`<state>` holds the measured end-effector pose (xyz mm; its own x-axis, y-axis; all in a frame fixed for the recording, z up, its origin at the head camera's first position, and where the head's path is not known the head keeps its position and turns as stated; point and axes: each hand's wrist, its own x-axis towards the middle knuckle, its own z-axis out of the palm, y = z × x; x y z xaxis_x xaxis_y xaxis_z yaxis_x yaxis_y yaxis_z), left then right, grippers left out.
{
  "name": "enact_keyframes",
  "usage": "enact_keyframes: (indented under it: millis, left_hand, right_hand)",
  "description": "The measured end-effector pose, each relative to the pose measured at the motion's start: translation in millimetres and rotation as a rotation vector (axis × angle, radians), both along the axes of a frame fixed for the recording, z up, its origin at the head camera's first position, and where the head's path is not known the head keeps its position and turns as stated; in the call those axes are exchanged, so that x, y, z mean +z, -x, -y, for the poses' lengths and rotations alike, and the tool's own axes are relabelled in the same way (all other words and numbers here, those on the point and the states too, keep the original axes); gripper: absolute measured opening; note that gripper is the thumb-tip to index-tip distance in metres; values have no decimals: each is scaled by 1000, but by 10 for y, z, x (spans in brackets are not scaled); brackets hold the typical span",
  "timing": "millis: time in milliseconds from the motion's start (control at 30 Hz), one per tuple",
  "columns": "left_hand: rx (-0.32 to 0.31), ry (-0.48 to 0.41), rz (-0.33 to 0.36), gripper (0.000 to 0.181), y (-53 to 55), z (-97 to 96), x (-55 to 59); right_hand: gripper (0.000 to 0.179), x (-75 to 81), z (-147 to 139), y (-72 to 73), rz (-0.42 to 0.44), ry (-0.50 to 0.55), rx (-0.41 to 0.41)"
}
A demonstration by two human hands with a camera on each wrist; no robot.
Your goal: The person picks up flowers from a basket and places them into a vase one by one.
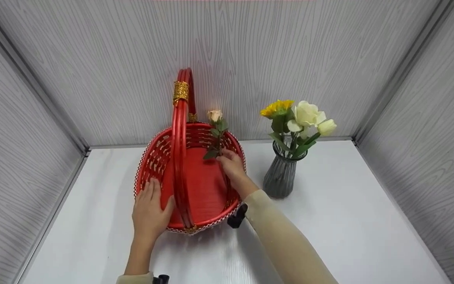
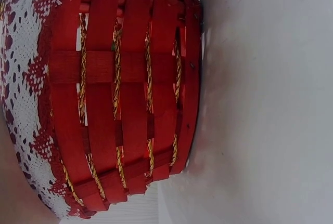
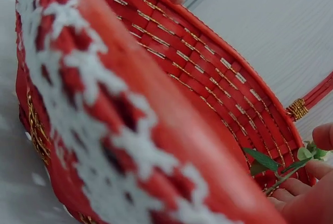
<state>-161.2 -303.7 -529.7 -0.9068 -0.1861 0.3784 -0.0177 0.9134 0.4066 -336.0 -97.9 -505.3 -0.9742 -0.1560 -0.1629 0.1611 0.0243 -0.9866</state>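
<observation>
A red woven basket (image 1: 203, 185) with a tall arched handle stands on the table, its rim trimmed with white and red lace (image 2: 26, 78). My right hand (image 1: 233, 167) pinches the leafy stem of a pale peach rose (image 1: 214, 115) over the basket's right side. In the right wrist view, green leaves (image 3: 263, 159) show by the fingers of that hand. My left hand (image 1: 150, 209) rests on the basket's near left rim, its fingers reaching over the inside and its thumb near the handle.
Right of the basket stands a grey glass vase (image 1: 281, 177) holding a yellow sunflower (image 1: 277, 108), a white flower (image 1: 307, 114) and a pale tulip (image 1: 326, 127). Wood-grain panels (image 1: 112, 71) enclose the white table (image 1: 341, 205) at the back and sides.
</observation>
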Motion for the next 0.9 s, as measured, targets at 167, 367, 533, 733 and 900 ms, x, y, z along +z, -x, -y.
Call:
enact_keyframes:
  millis: [167,367,533,733,900]
  left_hand:
    - [-5,-3,-3,75,2,-15,2]
    - [-4,-6,-8,76,9,-20,9]
    - [-7,-6,-6,75,12,-24,19]
    - [2,-7,-20,74,4,-21,20]
    - [10,-9,-20,74,-7,-11,7]
  right_hand:
    - [52,-47,4,4,30,7,7]
    - [55,-52,13,20,52,3,9]
    - [54,-55,20,26,34,-7,-2]
    - [50,-60,27,1,42,43,7]
    - [41,-79,40,-15,39,64,11]
